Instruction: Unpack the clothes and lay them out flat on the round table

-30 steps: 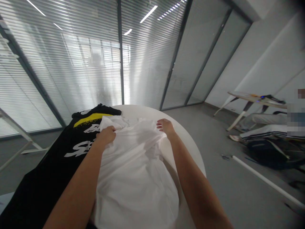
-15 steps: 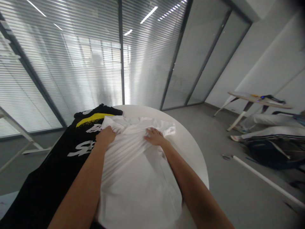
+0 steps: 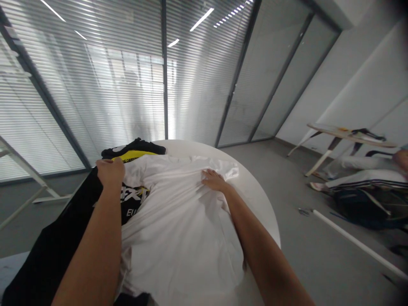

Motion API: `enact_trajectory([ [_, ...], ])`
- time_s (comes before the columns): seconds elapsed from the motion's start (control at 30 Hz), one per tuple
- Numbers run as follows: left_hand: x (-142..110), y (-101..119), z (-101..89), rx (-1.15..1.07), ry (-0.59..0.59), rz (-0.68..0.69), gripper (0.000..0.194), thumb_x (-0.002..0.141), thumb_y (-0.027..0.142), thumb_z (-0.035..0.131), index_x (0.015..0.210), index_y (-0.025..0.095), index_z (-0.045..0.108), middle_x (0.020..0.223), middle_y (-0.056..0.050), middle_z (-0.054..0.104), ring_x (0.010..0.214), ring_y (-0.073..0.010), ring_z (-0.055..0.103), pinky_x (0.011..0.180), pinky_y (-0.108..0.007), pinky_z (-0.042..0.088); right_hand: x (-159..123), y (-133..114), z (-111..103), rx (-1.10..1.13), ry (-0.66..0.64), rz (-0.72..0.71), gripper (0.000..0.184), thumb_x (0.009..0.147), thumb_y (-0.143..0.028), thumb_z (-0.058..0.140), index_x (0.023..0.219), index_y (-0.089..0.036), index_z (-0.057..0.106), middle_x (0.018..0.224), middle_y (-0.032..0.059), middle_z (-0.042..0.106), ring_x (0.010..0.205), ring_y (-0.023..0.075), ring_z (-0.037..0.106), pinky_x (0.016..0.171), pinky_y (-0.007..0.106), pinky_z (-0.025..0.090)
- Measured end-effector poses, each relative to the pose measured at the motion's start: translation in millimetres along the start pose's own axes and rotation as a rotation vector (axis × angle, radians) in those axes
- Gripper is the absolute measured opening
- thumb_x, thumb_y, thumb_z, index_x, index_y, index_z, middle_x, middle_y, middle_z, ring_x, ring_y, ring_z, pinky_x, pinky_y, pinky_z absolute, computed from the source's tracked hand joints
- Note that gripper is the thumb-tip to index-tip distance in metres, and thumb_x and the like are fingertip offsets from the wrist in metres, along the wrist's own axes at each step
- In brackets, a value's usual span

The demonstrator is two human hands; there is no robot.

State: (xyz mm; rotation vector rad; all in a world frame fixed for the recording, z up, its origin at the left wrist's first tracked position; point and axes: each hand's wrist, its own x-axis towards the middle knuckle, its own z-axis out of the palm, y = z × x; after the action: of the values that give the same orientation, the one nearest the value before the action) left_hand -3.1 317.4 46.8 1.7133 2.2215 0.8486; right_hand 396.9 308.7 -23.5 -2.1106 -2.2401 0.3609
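A plain white short-sleeved T-shirt point(image 3: 181, 242) is spread on the round white surface point(image 3: 256, 202), its collar point(image 3: 179, 159) toward the far edge. Its body is crossed by slanting creases; a black printed garment point(image 3: 60, 238) is partly covered by its outstretched left-side sleeve point(image 3: 137, 168).

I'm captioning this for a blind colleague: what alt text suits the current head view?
The left hand grips a white shirt by its sleeve; the right hand rests on the shirt. It lies on a round table, partly over a black shirt with yellow and white print. A glass wall with blinds is behind.
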Motion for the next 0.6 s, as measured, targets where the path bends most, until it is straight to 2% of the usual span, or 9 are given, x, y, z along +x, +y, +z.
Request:
enact_trajectory([
  [0.03, -2.2, 7.2, -2.8, -0.035, 0.142, -0.08, 0.042, 0.094, 0.041, 0.034, 0.11, 0.011, 0.059, 0.088, -0.011, 0.067, 0.109, -0.0376, 0.056, 0.09, -0.052, 0.043, 0.5, 3.1, -0.6, 0.0, 0.007, -0.009, 0.062, 0.092, -0.041, 0.046, 0.15, -0.027, 0.031, 0.159, 0.0067, 0.021, 0.147, 0.0252, 0.017, 0.116, 0.045, 0.019],
  [0.07, -4.5, 15.7, -5.1, -0.073, 0.222, -0.11, 0.04, 0.094, 0.038, 0.034, 0.11, 0.011, 0.058, 0.094, -0.011, 0.068, 0.109, -0.0362, 0.056, 0.09, -0.049, 0.044, 0.8, 6.1, -1.0, -0.001, 0.014, -0.017, 0.06, 0.092, -0.038, 0.046, 0.15, -0.027, 0.032, 0.159, 0.0067, 0.023, 0.146, 0.0254, 0.018, 0.115, 0.045, 0.02],
  [0.1, -6.8, 24.5, -6.6, -0.102, 0.21, -0.088, 0.037, 0.093, 0.036, 0.037, 0.108, 0.012, 0.059, 0.098, -0.012, 0.068, 0.106, -0.0338, 0.058, 0.089, -0.047, 0.046, 1.0, 9.0, -1.1, -0.002, 0.018, -0.026, 0.058, 0.093, -0.035, 0.046, 0.149, -0.027, 0.034, 0.158, 0.0067, 0.025, 0.146, 0.0255, 0.019, 0.115, 0.045, 0.021],
  [0.2, -13.4, 45.2, -5.1, -0.155, -0.052, 0.044, 0.029, 0.087, 0.034, 0.044, 0.096, 0.014, 0.063, 0.087, -0.01, 0.069, 0.079, -0.0226, 0.064, 0.073, -0.036, 0.051, 1.6, 17.5, -0.7, -0.003, 0.024, -0.023, 0.054, 0.095, -0.03, 0.041, 0.148, -0.027, 0.036, 0.158, 0.0063, 0.026, 0.146, 0.0247, 0.018, 0.115, 0.046, 0.021],
  [0.27, -17.4, 50.5, 1.4, -0.158, -0.236, 0.153, 0.028, 0.085, 0.035, 0.047, 0.093, 0.015, 0.064, 0.08, -0.007, 0.069, 0.065, -0.0173, 0.062, 0.063, -0.03, 0.049, 2.1, 23.5, -0.5, 0.005, 0.039, -0.001, 0.054, 0.095, -0.029, 0.038, 0.149, -0.025, 0.034, 0.158, 0.0067, 0.025, 0.146, 0.0237, 0.018, 0.116, 0.046, 0.02],
  [0.4, -26.6, 50.3, 23.3, -0.048, -0.562, 0.376, 0.037, 0.083, 0.037, 0.047, 0.109, 0.017, 0.063, 0.079, -0.005, 0.07, 0.064, -0.018, 0.064, 0.062, -0.028, 0.048, 2.8, 33.5, -3.2, 0.01, 0.064, 0.019, 0.055, 0.093, -0.023, 0.038, 0.148, -0.02, 0.038, 0.157, 0.0092, 0.028, 0.145, 0.022, 0.023, 0.116, 0.044, 0.021],
  [0.47, -31.9, 52.3, 36.8, 0.008, -0.609, 0.409, 0.038, 0.082, 0.033, 0.048, 0.112, 0.017, 0.064, 0.08, -0.006, 0.071, 0.07, -0.0197, 0.066, 0.067, -0.029, 0.049, 2.5, 35.0, -5.5, 0.008, 0.068, 0.015, 0.055, 0.09, -0.017, 0.039, 0.146, -0.017, 0.041, 0.155, 0.0104, 0.031, 0.144, 0.021, 0.026, 0.116, 0.041, 0.023],
  [0.6, -42.4, 61.5, 64.1, 0.087, -0.545, 0.475, 0.035, 0.083, 0.029, 0.049, 0.112, 0.019, 0.066, 0.102, -0.01, 0.072, 0.094, -0.0234, 0.067, 0.085, -0.031, 0.047, -0.5, 29.4, -10.8, 0.004, 0.099, 0.005, 0.056, 0.085, -0.008, 0.04, 0.139, -0.014, 0.05, 0.149, 0.0118, 0.042, 0.139, 0.021, 0.036, 0.113, 0.037, 0.029],
])
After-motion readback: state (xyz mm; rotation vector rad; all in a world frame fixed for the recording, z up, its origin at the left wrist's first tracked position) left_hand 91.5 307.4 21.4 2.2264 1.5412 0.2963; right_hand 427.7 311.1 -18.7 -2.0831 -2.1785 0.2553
